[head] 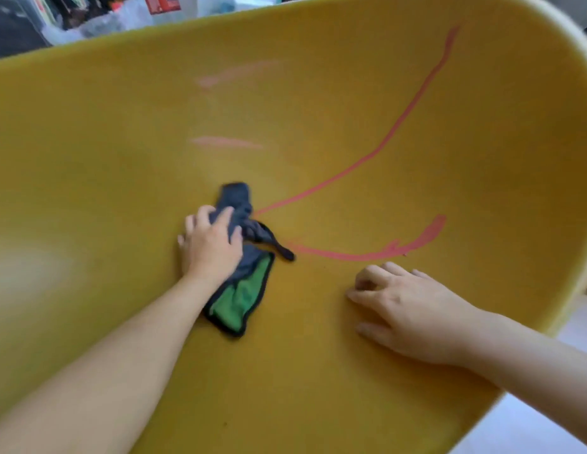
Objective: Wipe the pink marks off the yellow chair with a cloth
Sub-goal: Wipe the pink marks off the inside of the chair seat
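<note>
Yellow chair point(318, 371): smooth curved plastic shell, fills view. Left hand point(212, 247) grips bunched cloth point(241, 294), dark grey, green side, black edging, pressed mid-seat at the ends of pink marks point(400, 126): long thin line, thick stroke, two faded smears. Right hand point(406, 309) loosely curled, holding nothing, resting on seat. Blurred plastic bags point(105, 21) behind.

Only one trace of print shows: bold red block shapes point(162, 2) on a white plastic bag point(184, 11), just beyond the far rim of the yellow moulded plastic chair point(318, 322). The top edge of the view cuts them off. One stroke resembles an L, but no word, brand or number can be read.
</note>
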